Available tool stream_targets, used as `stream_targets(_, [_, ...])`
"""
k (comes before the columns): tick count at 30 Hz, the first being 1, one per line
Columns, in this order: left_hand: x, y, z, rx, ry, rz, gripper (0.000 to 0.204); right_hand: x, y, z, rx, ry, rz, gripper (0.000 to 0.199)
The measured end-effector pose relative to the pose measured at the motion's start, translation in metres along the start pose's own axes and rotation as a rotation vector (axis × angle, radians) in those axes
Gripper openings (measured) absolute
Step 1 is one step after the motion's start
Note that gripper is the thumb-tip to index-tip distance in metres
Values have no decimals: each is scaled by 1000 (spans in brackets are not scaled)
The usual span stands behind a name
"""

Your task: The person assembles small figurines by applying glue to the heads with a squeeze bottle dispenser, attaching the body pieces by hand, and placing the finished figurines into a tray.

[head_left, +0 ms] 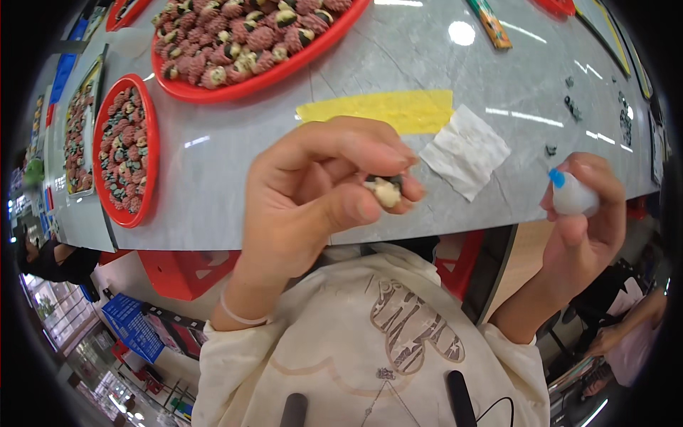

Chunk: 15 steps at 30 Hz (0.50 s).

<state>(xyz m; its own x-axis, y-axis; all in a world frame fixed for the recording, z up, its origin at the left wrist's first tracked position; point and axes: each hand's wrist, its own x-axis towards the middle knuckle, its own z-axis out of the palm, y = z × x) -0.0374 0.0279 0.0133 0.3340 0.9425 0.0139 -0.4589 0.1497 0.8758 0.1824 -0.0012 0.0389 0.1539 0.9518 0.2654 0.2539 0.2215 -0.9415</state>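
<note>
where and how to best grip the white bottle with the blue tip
Probably by the rounded body of the white bottle, from the right, as the right hand does: the blue tip points up and left, so this leaves it free.

The desk [199, 171] here is grey and glossy, ceiling lights mirrored in its top. Taking twelve as its far side, I see a big red tray [206, 98] toward eleven, a smaller red oval tray [151, 149] near ten, and a rectangular tray [94, 85] just outside that. A yellow strip [377, 110] lies toward twelve, a crumpled white tissue [466, 151] touching its three o'clock end. Small dark bits [573, 108] dot the two o'clock side; a green-and-orange packet [491, 25] sits at one.
</note>
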Motion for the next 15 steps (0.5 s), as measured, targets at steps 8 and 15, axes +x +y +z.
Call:
stream_targets(8, [-9, -22, 11, -241, 9, -185, 39, 5, -1, -1, 252, -327, -93, 41])
stream_targets(15, [-14, -22, 17, -239, 28, -218, 40, 0, -5, 4, 59, -244, -60, 46])
